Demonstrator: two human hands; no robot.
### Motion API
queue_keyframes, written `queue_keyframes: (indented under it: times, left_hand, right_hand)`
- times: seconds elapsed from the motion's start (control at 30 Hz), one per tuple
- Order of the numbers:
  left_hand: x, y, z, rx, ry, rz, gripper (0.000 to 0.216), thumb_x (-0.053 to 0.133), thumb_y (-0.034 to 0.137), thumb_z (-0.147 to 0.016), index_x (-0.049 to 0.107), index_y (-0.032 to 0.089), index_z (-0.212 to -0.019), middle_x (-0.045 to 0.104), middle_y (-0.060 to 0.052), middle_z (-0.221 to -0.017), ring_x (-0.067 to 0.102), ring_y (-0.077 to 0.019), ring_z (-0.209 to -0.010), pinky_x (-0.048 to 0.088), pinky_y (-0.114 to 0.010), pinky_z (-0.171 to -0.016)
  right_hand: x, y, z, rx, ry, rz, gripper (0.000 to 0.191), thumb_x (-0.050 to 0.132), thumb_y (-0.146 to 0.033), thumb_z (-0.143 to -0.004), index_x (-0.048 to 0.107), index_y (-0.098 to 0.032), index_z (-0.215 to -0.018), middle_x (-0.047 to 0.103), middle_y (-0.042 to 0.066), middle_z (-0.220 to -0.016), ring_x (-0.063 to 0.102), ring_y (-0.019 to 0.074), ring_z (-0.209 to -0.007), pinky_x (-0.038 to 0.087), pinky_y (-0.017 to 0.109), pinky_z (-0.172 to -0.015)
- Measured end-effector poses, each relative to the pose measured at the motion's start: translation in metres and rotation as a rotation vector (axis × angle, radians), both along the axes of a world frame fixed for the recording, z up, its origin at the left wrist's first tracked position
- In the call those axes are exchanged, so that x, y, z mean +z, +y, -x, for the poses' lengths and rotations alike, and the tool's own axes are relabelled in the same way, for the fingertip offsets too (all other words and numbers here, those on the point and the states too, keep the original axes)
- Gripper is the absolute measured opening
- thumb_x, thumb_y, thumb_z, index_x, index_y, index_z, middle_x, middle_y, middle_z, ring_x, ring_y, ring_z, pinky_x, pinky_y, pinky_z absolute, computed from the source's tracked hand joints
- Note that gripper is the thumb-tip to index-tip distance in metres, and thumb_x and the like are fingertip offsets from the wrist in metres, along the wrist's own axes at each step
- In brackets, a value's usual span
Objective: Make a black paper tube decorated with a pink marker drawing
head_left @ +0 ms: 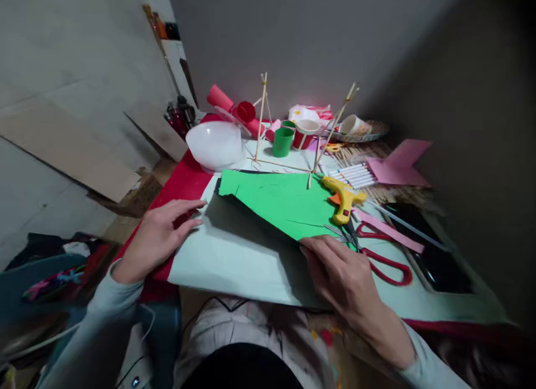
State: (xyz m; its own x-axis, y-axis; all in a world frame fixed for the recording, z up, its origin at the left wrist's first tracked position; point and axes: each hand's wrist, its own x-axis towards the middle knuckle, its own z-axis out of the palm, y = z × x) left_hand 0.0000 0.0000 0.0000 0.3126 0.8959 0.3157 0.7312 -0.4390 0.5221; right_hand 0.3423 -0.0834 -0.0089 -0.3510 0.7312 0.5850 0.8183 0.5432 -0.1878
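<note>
Left hand (161,235): open, flat on the pale sheet's (234,255) left edge.
Right hand (341,274): pinching the green paper's (280,202) lower corner, frame centre.
Glue gun (344,196): just right of the paper.

No legible text, label, brand or number on anything here

green sheet (285,202): near corner was hidden under right grip (347,277) | red scissors (387,266): blades were partly covered by glue gun (343,199) | far-left shelf (170,37): items were too small to tell | table (452,305): right end was dark, blurred
</note>
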Motion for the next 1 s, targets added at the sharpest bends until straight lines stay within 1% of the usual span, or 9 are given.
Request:
queue_keyframes:
  times: [0.07, 0.13, 0.27, 0.37, 0.5, 0.6, 0.73, 0.83, 1.0]
  left_hand:
    - [-0.002, 0.006, -0.007, -0.014, -0.025, -0.064, 0.044, 0.069, 0.038, -0.095, 0.069, 0.017, -0.133, 0.074, -0.012, -0.130, 0.071, -0.0277, -0.112, 0.054, -0.041, -0.101]
    - [-0.002, 0.012, -0.014, -0.050, -0.048, -0.125, 0.043, 0.069, 0.036, -0.095, 0.069, 0.016, -0.132, 0.073, -0.013, -0.131, 0.071, -0.0275, -0.114, 0.054, -0.040, -0.102]
    - [0.003, 0.028, -0.031, -0.175, -0.084, -0.228, 0.021, 0.067, 0.030, -0.095, 0.078, 0.015, -0.105, 0.080, -0.011, -0.107, 0.075, -0.0246, -0.097, 0.057, -0.035, -0.090]
    - [0.008, 0.040, -0.040, -0.120, -0.117, -0.256, 0.016, 0.067, 0.025, -0.093, 0.077, 0.013, -0.099, 0.079, -0.012, -0.101, 0.073, -0.0247, -0.093, 0.056, -0.035, -0.085]
    - [0.012, 0.052, -0.043, -0.059, -0.204, -0.211, 0.020, 0.067, 0.020, -0.091, 0.074, 0.014, -0.109, 0.076, -0.011, -0.109, 0.071, -0.0233, -0.100, 0.054, -0.035, -0.090]
    - [0.017, 0.058, -0.040, -0.163, -0.266, -0.161, 0.016, 0.067, 0.018, -0.090, 0.076, 0.018, -0.103, 0.078, -0.007, -0.103, 0.071, -0.0195, -0.096, 0.053, -0.031, -0.091]
    - [0.024, 0.066, -0.031, -0.308, -0.305, -0.073, 0.013, 0.068, 0.016, -0.089, 0.080, 0.022, -0.088, 0.077, -0.002, -0.088, 0.071, -0.0151, -0.083, 0.054, -0.024, -0.078]
    - [0.023, 0.070, -0.025, -0.354, -0.299, -0.029, 0.017, 0.067, 0.016, -0.091, 0.082, 0.024, -0.091, 0.078, -0.002, -0.084, 0.071, -0.0142, -0.076, 0.054, -0.022, -0.070]
    - [0.017, 0.065, -0.019, -0.415, -0.238, -0.017, 0.018, 0.067, 0.016, -0.092, 0.083, 0.024, -0.092, 0.081, -0.002, -0.083, 0.075, -0.0147, -0.074, 0.056, -0.020, -0.068]
  right_hand:
    - [0.002, 0.000, -0.001, 0.015, 0.041, 0.026, 0.016, 0.055, -0.005, -0.098, 0.066, -0.014, -0.104, 0.068, 0.004, -0.083, 0.063, 0.0153, -0.068, 0.045, 0.027, -0.061]
    - [0.004, 0.000, -0.003, 0.030, 0.077, 0.053, 0.016, 0.054, -0.005, -0.098, 0.066, -0.014, -0.105, 0.068, 0.004, -0.083, 0.064, 0.0148, -0.069, 0.046, 0.026, -0.061]
    - [0.006, 0.001, -0.006, 0.052, 0.133, 0.095, 0.017, 0.054, -0.005, -0.098, 0.066, -0.015, -0.106, 0.068, 0.004, -0.083, 0.064, 0.0139, -0.067, 0.048, 0.024, -0.060]
    - [0.005, 0.002, -0.007, 0.043, 0.158, 0.078, 0.016, 0.056, -0.005, -0.097, 0.066, -0.015, -0.105, 0.069, 0.004, -0.083, 0.065, 0.0137, -0.068, 0.049, 0.023, -0.060]
    - [0.002, 0.002, -0.007, 0.055, 0.169, 0.066, 0.019, 0.054, -0.004, -0.097, 0.066, -0.015, -0.107, 0.070, 0.005, -0.085, 0.067, 0.0147, -0.069, 0.051, 0.024, -0.061]
    - [0.000, 0.003, -0.006, 0.062, 0.168, 0.063, 0.020, 0.053, -0.003, -0.097, 0.066, -0.015, -0.105, 0.069, 0.005, -0.082, 0.066, 0.0149, -0.066, 0.051, 0.024, -0.058]
    - [-0.002, 0.003, -0.005, 0.077, 0.152, 0.049, 0.022, 0.049, -0.003, -0.097, 0.066, -0.015, -0.105, 0.068, 0.005, -0.079, 0.065, 0.0149, -0.064, 0.050, 0.024, -0.055]
    - [-0.005, -0.001, -0.004, 0.078, 0.094, 0.005, 0.025, 0.046, -0.003, -0.098, 0.066, -0.015, -0.104, 0.068, 0.004, -0.076, 0.064, 0.0156, -0.062, 0.047, 0.025, -0.052]
    - [-0.005, -0.009, -0.007, 0.088, -0.019, -0.079, 0.033, 0.034, -0.009, -0.105, 0.067, -0.013, -0.106, 0.070, 0.007, -0.079, 0.063, 0.0159, -0.062, 0.043, 0.027, -0.049]
